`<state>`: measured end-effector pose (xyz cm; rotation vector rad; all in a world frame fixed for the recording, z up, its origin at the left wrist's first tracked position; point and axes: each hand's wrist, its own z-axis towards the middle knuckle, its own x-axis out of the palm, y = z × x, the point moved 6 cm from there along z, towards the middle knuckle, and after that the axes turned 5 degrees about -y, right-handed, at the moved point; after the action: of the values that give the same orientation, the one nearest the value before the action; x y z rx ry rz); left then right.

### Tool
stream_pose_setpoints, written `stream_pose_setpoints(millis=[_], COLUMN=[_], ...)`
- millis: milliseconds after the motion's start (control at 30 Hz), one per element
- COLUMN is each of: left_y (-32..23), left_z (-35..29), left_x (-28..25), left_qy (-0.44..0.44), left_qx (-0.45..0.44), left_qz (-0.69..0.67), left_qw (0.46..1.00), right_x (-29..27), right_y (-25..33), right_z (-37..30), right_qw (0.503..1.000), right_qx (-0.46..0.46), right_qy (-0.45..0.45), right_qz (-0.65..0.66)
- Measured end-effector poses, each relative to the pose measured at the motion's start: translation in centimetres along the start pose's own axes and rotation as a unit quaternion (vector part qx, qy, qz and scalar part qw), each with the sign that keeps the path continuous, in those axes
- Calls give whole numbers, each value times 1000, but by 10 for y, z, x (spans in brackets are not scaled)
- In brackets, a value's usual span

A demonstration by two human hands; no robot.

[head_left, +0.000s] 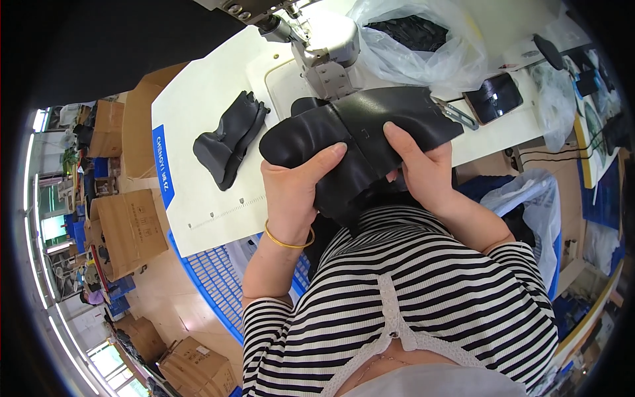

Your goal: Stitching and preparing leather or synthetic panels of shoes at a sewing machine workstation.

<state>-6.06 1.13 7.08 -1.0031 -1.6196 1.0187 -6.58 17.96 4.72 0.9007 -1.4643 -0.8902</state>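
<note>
Between my two hands is a black leather shoe upper (360, 126) with a seam running across it, held over the table's near edge. My left hand (297, 178) grips its left side, thumb pressed on top and fingers hidden beneath. At the right end my right hand (423, 162) pinches it, thumb on the surface and most fingers underneath. Just beyond the piece stands the sewing machine's post and head (327, 59). To the left, a small stack of black leather pieces (231, 139) lies on the white table (218, 212).
A clear plastic bag (463, 56) of black pieces stands behind on the right. Thread snips (460, 114) and a phone (495, 99) lie near the right edge. Below the table are a blue basket (215, 278) and a plastic-lined bin (542, 198). Cardboard boxes (129, 231) stand at left.
</note>
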Motion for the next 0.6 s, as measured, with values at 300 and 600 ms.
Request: stream_pose_setpoints(millis=[300,600], left_y=[-31,-61], left_z=[14,67], left_x=[4,5], left_qy=[19,28], left_qx=[-7,14], left_qz=[-17,-17], left_qw=[1000,999], right_x=[22,48], right_y=[29,46], right_z=[13,55], right_qw=[984,990], right_qx=[-169,-143], right_qy=[37,6], right_qz=[-30,-11])
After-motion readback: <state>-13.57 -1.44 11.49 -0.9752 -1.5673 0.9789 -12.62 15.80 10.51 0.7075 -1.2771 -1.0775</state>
